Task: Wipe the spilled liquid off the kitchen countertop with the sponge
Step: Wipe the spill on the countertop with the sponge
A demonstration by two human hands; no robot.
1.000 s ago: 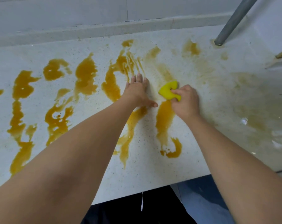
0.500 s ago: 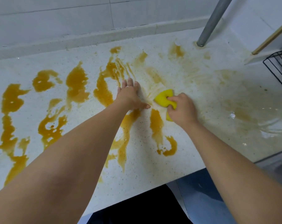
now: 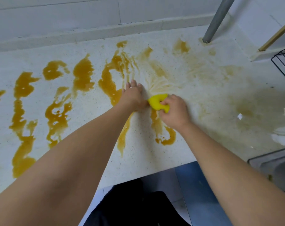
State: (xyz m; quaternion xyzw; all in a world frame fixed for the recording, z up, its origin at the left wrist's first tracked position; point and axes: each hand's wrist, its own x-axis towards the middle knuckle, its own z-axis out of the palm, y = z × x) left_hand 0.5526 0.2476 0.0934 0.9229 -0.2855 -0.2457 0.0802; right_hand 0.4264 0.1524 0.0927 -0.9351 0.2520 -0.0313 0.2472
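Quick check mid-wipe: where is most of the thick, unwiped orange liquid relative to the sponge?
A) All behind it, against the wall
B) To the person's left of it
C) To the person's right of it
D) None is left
B: the thick orange liquid pools lie left of the sponge gripped by the right hand; the countertop on the right shows only thin smears.

Sponge (image 3: 157, 101) partly hidden under right hand (image 3: 174, 111); fingertips buried in it, can't see them. Spill (image 3: 83, 74) runs off left edge and under both forearms. Left hand (image 3: 132, 97) covers part of a streak; its thumb is out of sight. Pole (image 3: 217, 18) cut off at top. Wire rack (image 3: 283, 62) and wooden stick (image 3: 275, 36) cut by right edge. Sink (image 3: 272, 162) corner only, lower right.
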